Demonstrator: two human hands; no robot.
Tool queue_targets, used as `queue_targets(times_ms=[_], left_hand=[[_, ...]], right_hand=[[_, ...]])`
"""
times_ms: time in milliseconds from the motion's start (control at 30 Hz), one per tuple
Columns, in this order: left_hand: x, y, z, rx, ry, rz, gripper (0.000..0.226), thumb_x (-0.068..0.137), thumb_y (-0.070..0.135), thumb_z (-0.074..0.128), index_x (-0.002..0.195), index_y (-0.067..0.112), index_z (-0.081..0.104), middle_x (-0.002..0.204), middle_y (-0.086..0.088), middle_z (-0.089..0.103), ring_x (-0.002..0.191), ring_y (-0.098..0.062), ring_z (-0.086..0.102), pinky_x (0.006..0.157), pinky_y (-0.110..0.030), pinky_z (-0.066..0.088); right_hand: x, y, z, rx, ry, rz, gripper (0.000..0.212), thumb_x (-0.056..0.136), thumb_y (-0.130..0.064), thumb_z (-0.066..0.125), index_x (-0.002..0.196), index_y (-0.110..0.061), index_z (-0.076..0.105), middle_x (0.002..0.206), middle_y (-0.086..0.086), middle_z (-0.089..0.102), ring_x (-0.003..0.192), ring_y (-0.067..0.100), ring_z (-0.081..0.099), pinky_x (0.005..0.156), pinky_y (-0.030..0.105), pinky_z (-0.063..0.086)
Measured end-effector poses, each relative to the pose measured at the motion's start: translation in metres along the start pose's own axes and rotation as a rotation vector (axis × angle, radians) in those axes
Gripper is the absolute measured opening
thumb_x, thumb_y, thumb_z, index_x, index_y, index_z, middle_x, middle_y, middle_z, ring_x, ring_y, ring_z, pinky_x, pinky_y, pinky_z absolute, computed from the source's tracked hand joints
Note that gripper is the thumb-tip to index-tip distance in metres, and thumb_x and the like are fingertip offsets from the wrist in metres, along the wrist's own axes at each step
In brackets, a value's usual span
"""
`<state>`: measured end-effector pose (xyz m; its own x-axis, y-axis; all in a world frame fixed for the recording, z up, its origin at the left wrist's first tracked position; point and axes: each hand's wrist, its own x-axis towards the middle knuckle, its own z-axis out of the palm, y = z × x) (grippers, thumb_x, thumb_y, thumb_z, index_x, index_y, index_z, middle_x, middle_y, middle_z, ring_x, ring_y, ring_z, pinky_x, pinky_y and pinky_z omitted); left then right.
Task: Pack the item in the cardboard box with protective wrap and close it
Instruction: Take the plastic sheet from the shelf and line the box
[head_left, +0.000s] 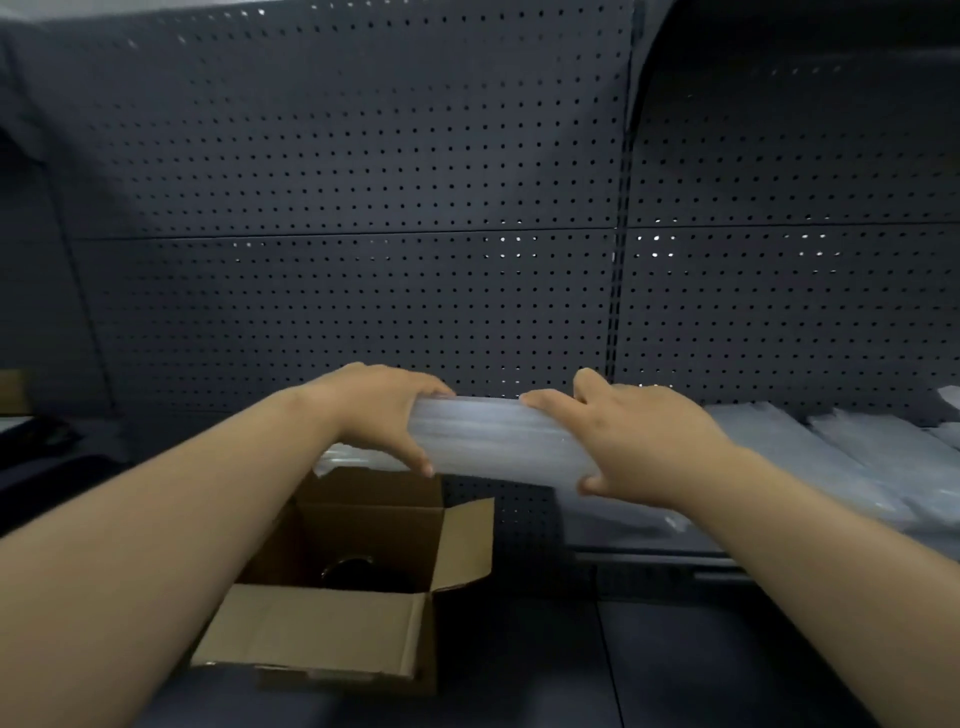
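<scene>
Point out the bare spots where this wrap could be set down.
The dark counter right of the cardboard box is bare, up to the shelf edge. The shelf behind the right hand is crowded with stacked wrap sheets. The box holds a dark item.

Hands (374, 410) (639, 441) grip wrap (498, 434) above open box (332, 631).

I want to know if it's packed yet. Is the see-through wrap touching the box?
Cannot tell. In the head view both hands hold the wrap above the open box, but its left end overlaps the far flap.

Brown box (322, 631), dotted grey pegboard (363, 208)
</scene>
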<state>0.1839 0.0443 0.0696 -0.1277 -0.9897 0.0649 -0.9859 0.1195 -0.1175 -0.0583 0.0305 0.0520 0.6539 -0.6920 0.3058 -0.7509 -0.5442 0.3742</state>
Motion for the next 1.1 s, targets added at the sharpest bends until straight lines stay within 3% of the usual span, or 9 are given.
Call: queue_targets(times_ms=[100, 200, 300, 433, 567, 700, 933, 1100], left_hand=[[-0.003, -0.032, 0.01, -0.04, -0.02, -0.028, 0.057, 0.067, 0.051, 0.075, 0.116, 0.032, 0.052, 0.106, 0.011, 0.057, 0.097, -0.013, 0.054, 0.092, -0.035, 0.047], [-0.008, -0.068, 0.021, -0.084, 0.026, -0.05, 0.048, 0.065, 0.051, 0.076, 0.104, 0.033, 0.053, 0.102, 0.009, 0.061, 0.092, -0.014, 0.058, 0.086, -0.039, 0.051], [-0.014, -0.104, 0.033, -0.019, 0.098, -0.073, 0.052, 0.068, 0.053, 0.073, 0.11, 0.03, 0.053, 0.101, 0.009, 0.06, 0.092, -0.014, 0.056, 0.083, -0.036, 0.051], [-0.019, -0.153, 0.051, 0.041, 0.164, -0.084, 0.05, 0.071, 0.055, 0.07, 0.11, 0.03, 0.053, 0.098, 0.009, 0.062, 0.086, -0.013, 0.055, 0.073, -0.03, 0.047], [-0.019, -0.194, 0.071, 0.038, 0.181, -0.059, 0.051, 0.072, 0.055, 0.069, 0.112, 0.029, 0.051, 0.101, 0.007, 0.063, 0.083, -0.014, 0.053, 0.07, -0.031, 0.044], [-0.018, -0.235, 0.088, 0.01, 0.125, 0.007, 0.062, 0.072, 0.057, 0.068, 0.123, 0.031, 0.045, 0.111, 0.007, 0.06, 0.093, -0.014, 0.054, 0.078, -0.033, 0.048], [-0.019, -0.287, 0.115, -0.042, 0.026, 0.053, 0.064, 0.075, 0.061, 0.063, 0.127, 0.031, 0.043, 0.114, 0.006, 0.058, 0.095, -0.014, 0.055, 0.084, -0.034, 0.05], [-0.009, -0.297, 0.133, -0.008, -0.012, 0.065, 0.066, 0.075, 0.066, 0.058, 0.128, 0.03, 0.042, 0.112, 0.005, 0.059, 0.091, -0.013, 0.055, 0.076, -0.029, 0.049]], right_hand=[[0.021, -0.021, 0.002, -0.054, 0.023, -0.025, 0.089, 0.082, -0.044, 0.065, 0.145, -0.039, 0.003, 0.12, 0.002, 0.037, 0.079, 0.016, 0.039, 0.047, 0.021, 0.024], [0.048, -0.043, 0.006, 0.01, 0.002, -0.013, 0.096, 0.077, -0.05, 0.068, 0.146, -0.041, 0.003, 0.123, 0.0, 0.04, 0.09, 0.015, 0.045, 0.055, 0.018, 0.027], [0.074, -0.064, 0.006, 0.119, -0.101, 0.041, 0.095, 0.074, -0.053, 0.069, 0.147, -0.04, 0.01, 0.127, -0.004, 0.051, 0.108, 0.017, 0.051, 0.072, 0.024, 0.035], [0.107, -0.094, 0.009, 0.179, -0.191, 0.131, 0.077, 0.073, -0.054, 0.067, 0.14, -0.038, 0.031, 0.115, -0.006, 0.061, 0.089, 0.014, 0.052, 0.058, 0.024, 0.037], [0.137, -0.13, 0.021, 0.134, -0.181, 0.171, 0.055, 0.075, -0.05, 0.063, 0.125, -0.033, 0.046, 0.089, -0.007, 0.055, 0.078, 0.016, 0.053, 0.051, 0.023, 0.034], [0.153, -0.155, 0.032, 0.101, -0.153, 0.214, 0.048, 0.077, -0.05, 0.061, 0.12, -0.032, 0.047, 0.084, -0.008, 0.052, 0.078, 0.016, 0.054, 0.048, 0.022, 0.031], [0.162, -0.182, 0.053, 0.087, -0.175, 0.269, 0.046, 0.079, -0.051, 0.059, 0.119, -0.032, 0.047, 0.084, -0.008, 0.05, 0.081, 0.016, 0.056, 0.058, 0.026, 0.04], [0.165, -0.184, 0.066, 0.104, -0.208, 0.311, 0.045, 0.076, -0.052, 0.062, 0.114, -0.031, 0.05, 0.088, -0.007, 0.057, 0.083, 0.016, 0.057, 0.061, 0.028, 0.043]])
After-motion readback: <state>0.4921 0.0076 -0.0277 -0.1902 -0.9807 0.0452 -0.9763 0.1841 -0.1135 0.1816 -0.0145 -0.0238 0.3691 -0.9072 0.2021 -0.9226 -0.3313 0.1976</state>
